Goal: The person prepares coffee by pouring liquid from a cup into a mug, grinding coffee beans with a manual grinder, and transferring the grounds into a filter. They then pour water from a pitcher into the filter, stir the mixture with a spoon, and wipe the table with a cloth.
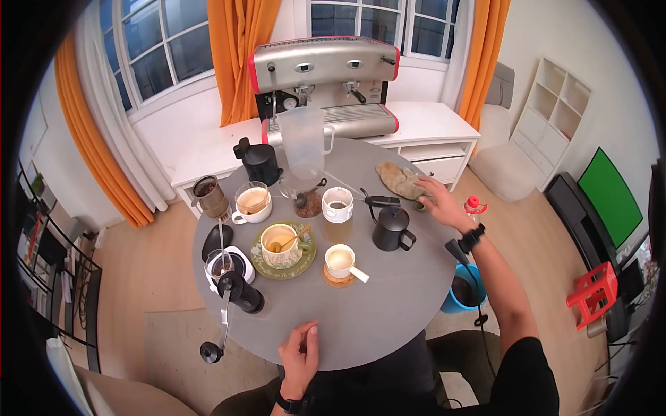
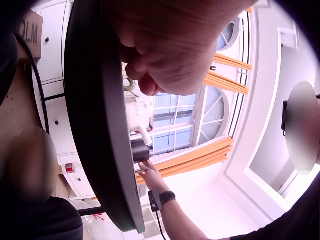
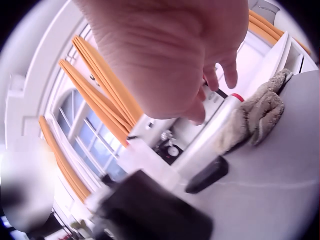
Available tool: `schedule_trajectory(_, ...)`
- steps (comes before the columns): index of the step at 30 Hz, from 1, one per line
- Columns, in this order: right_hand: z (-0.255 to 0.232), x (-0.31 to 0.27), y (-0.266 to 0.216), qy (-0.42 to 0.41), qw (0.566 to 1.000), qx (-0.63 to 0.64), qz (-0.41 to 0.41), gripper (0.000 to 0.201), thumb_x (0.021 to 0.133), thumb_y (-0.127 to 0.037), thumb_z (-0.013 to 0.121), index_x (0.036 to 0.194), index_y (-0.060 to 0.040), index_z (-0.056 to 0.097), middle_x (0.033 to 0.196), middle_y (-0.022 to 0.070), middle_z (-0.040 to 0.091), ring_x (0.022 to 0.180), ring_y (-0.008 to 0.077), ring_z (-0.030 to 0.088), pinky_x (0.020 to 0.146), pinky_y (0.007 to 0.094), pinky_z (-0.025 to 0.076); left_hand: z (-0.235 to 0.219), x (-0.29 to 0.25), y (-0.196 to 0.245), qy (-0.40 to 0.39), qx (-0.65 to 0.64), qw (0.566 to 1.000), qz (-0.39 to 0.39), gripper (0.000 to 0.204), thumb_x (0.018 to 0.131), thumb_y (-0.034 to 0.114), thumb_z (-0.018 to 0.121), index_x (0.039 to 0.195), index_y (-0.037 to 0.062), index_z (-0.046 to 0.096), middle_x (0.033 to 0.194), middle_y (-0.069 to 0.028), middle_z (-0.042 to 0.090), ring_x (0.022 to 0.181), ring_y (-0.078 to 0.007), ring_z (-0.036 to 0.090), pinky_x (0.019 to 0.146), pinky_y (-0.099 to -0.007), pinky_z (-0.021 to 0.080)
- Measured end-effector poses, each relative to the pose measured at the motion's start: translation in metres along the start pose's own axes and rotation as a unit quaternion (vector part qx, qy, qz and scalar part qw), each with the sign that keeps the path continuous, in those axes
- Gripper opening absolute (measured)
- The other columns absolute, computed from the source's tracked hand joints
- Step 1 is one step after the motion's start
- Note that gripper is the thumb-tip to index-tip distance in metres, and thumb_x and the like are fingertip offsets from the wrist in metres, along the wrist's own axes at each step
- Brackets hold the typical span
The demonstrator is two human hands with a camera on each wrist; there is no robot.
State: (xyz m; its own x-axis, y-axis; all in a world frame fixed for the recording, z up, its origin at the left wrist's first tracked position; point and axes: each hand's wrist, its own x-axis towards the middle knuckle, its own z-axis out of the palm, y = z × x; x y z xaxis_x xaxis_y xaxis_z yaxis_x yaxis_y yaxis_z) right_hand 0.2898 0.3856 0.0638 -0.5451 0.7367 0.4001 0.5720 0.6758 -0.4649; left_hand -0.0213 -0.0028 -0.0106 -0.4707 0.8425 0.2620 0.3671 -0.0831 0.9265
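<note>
My right hand reaches over the back right of the round grey table, fingers extended at the end of a crumpled beige cloth. In the right wrist view the hand is above the table with its fingers spread, and the cloth lies beyond them. Left of that hand stand a black gooseneck kettle and a flat black oblong object. My left hand lies at the table's front edge, fingers loosely curled and holding nothing. Nearest to it is a black hand grinder with a crank.
A cup with a handle sits on a cork coaster; a patterned cup with a spoon stands on a green plate. Behind are a tall clear pitcher and an espresso machine. A blue bucket stands below the right edge.
</note>
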Motion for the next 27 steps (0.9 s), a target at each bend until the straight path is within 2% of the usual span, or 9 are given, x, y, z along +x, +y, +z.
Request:
schedule_trajectory(2, 0.016, 0.026, 0.028, -0.037, 0.996, -0.075, -0.028, 0.049, 0.106, -0.028, 0.06, 0.151, -0.0097, 0.052, 0.163, 0.0199, 0.041, 0.149, 0.0423, 0.04, 0.123, 0.0496, 0.035, 0.001, 0.0, -0.002, 0.01, 0.005, 1.0, 0.002, 0.011, 0.104, 0.01, 0.068, 0.11, 0.0023, 0.073, 0.066, -0.0032, 0.061, 0.056, -0.006, 0.05, 0.054, -0.0244, 0.041)
schedule_trajectory(5, 0.031, 0.061, 0.049, -0.104, 0.986, -0.124, -0.05, 0.052, 0.107, -0.034, 0.056, 0.154, -0.0116, 0.049, 0.166, 0.0181, 0.037, 0.155, 0.0456, 0.03, 0.128, 0.0501, 0.029, 0.003, -0.001, -0.006, 0.027, 0.02, 0.999, 0.012, 0.011, 0.103, 0.009, 0.068, 0.11, 0.0023, 0.073, 0.065, -0.0034, 0.061, 0.055, -0.0066, 0.049, 0.053, -0.0249, 0.04)
schedule_trajectory(6, 0.035, 0.071, 0.059, -0.146, 0.981, -0.115, -0.06, 0.053, 0.109, -0.041, 0.053, 0.155, -0.0156, 0.049, 0.168, 0.0161, 0.036, 0.157, 0.0462, 0.026, 0.129, 0.0515, 0.027, 0.003, -0.002, -0.006, 0.032, 0.029, 0.999, 0.017, 0.011, 0.103, 0.009, 0.068, 0.109, 0.0023, 0.073, 0.065, -0.0034, 0.061, 0.054, -0.0069, 0.049, 0.053, -0.0251, 0.04)
schedule_trajectory(10, 0.059, 0.089, 0.101, -0.175, 0.975, -0.116, -0.066, 0.052, 0.109, -0.042, 0.053, 0.157, -0.0232, 0.048, 0.168, 0.0157, 0.036, 0.158, 0.0461, 0.024, 0.129, 0.0534, 0.025, 0.004, -0.004, -0.002, 0.054, 0.036, 0.998, 0.019, 0.009, 0.102, 0.008, 0.069, 0.108, 0.0023, 0.073, 0.064, -0.0032, 0.06, 0.053, -0.0075, 0.048, 0.052, -0.0254, 0.039)
schedule_trajectory(14, 0.062, 0.107, 0.121, -0.185, 0.975, -0.119, -0.034, 0.05, 0.11, -0.035, 0.052, 0.158, -0.0223, 0.047, 0.168, 0.0181, 0.036, 0.157, 0.0459, 0.025, 0.13, 0.0531, 0.023, 0.005, -0.004, -0.005, 0.066, 0.051, 0.996, 0.027, 0.009, 0.101, 0.007, 0.07, 0.107, 0.0013, 0.073, 0.062, -0.003, 0.06, 0.052, -0.0073, 0.047, 0.052, -0.0253, 0.039)
schedule_trajectory(17, 0.063, 0.119, 0.127, -0.199, 0.976, -0.091, -0.016, 0.05, 0.11, -0.031, 0.052, 0.159, -0.0237, 0.047, 0.168, 0.0172, 0.037, 0.159, 0.0447, 0.023, 0.13, 0.0532, 0.021, 0.004, -0.003, -0.003, 0.064, 0.059, 0.995, 0.039, 0.009, 0.1, 0.007, 0.071, 0.107, 0.0006, 0.074, 0.061, -0.0029, 0.059, 0.051, -0.0071, 0.047, 0.051, -0.0249, 0.039)
schedule_trajectory(19, 0.059, 0.125, 0.111, -0.223, 0.973, -0.061, -0.009, 0.05, 0.109, -0.028, 0.053, 0.159, -0.0238, 0.047, 0.169, 0.0151, 0.037, 0.16, 0.042, 0.021, 0.131, 0.0533, 0.02, 0.006, -0.004, -0.004, 0.071, 0.06, 0.995, 0.048, 0.009, 0.1, 0.006, 0.07, 0.106, 0.0005, 0.074, 0.06, -0.0024, 0.059, 0.051, -0.007, 0.047, 0.051, -0.0247, 0.039)
schedule_trajectory(25, 0.076, 0.15, 0.063, -0.311, 0.945, 0.003, -0.099, 0.05, 0.107, -0.02, 0.054, 0.157, -0.025, 0.052, 0.171, 0.0078, 0.036, 0.163, 0.0322, 0.016, 0.132, 0.0529, 0.014, 0.01, -0.004, -0.007, 0.095, 0.062, 0.993, 0.033, 0.009, 0.1, 0.005, 0.07, 0.104, -0.001, 0.075, 0.06, 0.0003, 0.058, 0.052, -0.0043, 0.046, 0.051, -0.023, 0.038)
schedule_trajectory(27, 0.086, 0.158, 0.053, -0.325, 0.937, 0.023, -0.126, 0.048, 0.107, -0.019, 0.053, 0.156, -0.025, 0.054, 0.171, 0.0081, 0.036, 0.163, 0.0332, 0.016, 0.132, 0.0538, 0.013, 0.008, -0.005, -0.005, 0.086, 0.089, 0.992, 0.026, 0.011, 0.102, 0.007, 0.067, 0.104, -0.0016, 0.074, 0.06, 0.0008, 0.059, 0.053, -0.0041, 0.05, 0.053, -0.0228, 0.04)
